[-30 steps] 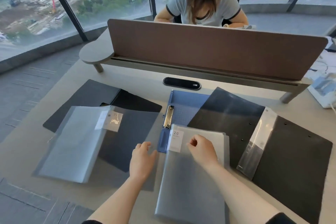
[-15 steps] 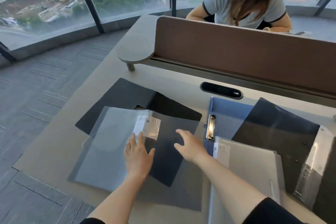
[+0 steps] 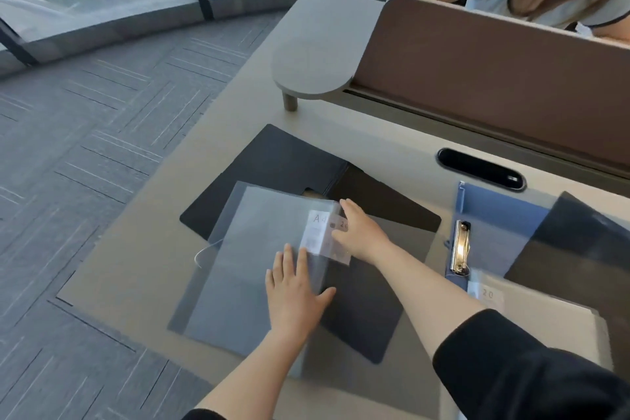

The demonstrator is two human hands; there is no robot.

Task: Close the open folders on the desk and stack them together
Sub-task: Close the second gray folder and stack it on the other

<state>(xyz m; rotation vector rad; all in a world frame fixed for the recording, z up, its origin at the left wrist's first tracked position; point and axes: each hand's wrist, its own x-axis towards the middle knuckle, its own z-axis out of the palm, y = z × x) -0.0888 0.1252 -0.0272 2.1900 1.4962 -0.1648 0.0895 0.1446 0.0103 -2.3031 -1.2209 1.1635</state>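
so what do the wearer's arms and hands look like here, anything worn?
Both are bare: no gloves, rings, watch or markings visible on the left hand or right hand. Forearms are uncovered. A black sleeve covers the right upper arm, loose and pushed up near the elbow; a sliver of black sleeve also shows on the left arm at the bottom edge.

The beige desk (image 3: 136,259) carries a black folder (image 3: 272,164) lying open at about ten o'clock, with a frosted grey folder (image 3: 245,266) overlapping its near side at centre. At three o'clock lies a blue clip folder (image 3: 494,211), partly covered by a dark sheet (image 3: 572,249) and, at four o'clock, a pale closed folder (image 3: 545,317).
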